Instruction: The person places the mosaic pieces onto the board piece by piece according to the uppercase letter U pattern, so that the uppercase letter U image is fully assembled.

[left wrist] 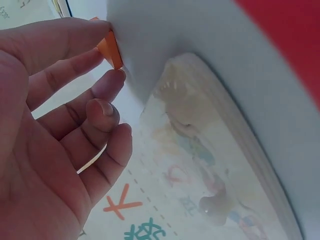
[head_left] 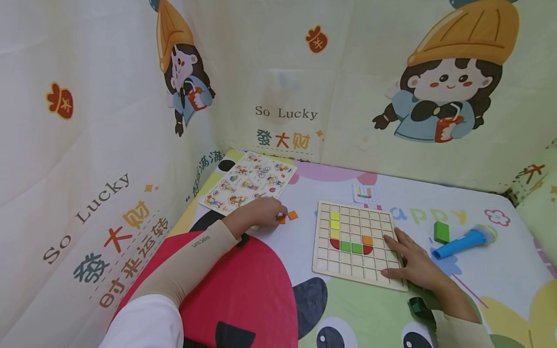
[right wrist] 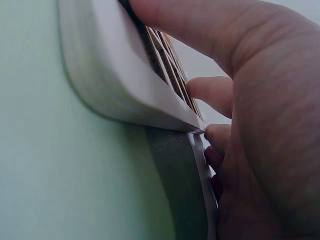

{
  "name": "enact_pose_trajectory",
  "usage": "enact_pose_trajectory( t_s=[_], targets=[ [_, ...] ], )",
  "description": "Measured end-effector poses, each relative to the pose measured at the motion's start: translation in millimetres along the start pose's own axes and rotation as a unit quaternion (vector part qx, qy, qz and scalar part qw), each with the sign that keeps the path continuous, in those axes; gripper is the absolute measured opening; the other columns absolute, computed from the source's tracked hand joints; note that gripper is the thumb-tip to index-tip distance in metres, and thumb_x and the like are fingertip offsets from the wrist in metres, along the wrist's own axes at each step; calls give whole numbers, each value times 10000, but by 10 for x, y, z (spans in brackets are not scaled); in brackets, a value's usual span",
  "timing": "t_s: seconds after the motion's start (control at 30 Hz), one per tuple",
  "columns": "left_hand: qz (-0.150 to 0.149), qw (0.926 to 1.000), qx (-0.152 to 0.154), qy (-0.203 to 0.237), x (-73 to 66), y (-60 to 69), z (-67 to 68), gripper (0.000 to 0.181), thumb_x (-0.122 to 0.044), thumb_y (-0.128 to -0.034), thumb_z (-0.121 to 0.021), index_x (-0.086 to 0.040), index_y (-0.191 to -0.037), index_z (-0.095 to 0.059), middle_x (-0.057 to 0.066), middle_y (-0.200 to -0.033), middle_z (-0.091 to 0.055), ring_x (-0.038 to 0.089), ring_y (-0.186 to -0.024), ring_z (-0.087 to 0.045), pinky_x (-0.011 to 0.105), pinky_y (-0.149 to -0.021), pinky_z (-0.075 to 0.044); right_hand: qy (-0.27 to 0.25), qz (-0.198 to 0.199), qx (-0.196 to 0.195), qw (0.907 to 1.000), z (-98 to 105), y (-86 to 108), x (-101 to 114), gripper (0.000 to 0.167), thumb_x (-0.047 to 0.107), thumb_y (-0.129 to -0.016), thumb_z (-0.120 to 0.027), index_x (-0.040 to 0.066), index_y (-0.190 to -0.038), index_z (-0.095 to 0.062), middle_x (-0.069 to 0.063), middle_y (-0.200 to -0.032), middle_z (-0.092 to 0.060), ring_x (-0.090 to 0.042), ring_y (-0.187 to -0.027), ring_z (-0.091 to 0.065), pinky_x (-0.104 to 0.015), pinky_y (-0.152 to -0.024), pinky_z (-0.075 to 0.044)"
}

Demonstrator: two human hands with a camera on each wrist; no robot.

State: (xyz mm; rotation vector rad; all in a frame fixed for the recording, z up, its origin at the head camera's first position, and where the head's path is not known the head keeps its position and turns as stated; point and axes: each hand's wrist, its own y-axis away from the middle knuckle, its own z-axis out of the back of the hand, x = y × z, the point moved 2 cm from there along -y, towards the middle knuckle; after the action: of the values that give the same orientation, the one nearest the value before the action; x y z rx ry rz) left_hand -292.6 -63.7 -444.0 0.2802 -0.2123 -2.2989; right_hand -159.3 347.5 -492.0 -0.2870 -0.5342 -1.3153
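My left hand is by the puzzle board's right edge, and its thumb and fingertips pinch an orange block. A second orange block lies on the table just right of these fingers. My right hand rests at the right edge of a wooden grid board, fingers spread, with thumb and fingertips on its surface. Set in the grid are yellow squares, green squares, red rounded pieces and one orange square. A small pattern card showing a similar coloured shape lies behind the grid board.
A picture puzzle board with cartoon figures lies at the back left. To the right are a green block and a blue toy microphone. Printed cloth hangs behind and to the left of the patterned table cover.
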Motion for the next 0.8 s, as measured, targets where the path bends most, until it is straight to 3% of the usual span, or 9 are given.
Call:
enact_pose_trajectory(
  t_s=[0.37,0.57,0.8],
  targets=[
    [-303,9990,-153,-279,-95,-25,52,257,-256,-895,-687,-190,-1143,-696,-58,-929,-611,110,-800,-532,268,-714,-467,-17,10,21,10000,0,11,23,1057,581,-723,-766,110,-1537,-283,-178,-1605,-2,-443,-1434,38,-782,-939,-96],
    [-484,9969,-199,-591,-173,-117,63,213,-279,-908,-662,-207,-1107,-689,-57,-911,-601,103,-789,-530,270,-704,-460,15,37,2,10000,11,6,29,1046,553,-726,-777,98,-1532,-290,-195,-1599,-21,-451,-1431,25,-775,-947,-100],
    [-824,9948,-229,-551,-267,-204,101,186,-258,-919,-647,-195,-1091,-681,-67,-894,-585,118,-811,-525,275,-714,-449,91,68,-3,9999,2,1,13,1051,559,-722,-778,106,-1534,-288,-191,-1601,-18,-448,-1433,27,-771,-950,-109]
  ],
)
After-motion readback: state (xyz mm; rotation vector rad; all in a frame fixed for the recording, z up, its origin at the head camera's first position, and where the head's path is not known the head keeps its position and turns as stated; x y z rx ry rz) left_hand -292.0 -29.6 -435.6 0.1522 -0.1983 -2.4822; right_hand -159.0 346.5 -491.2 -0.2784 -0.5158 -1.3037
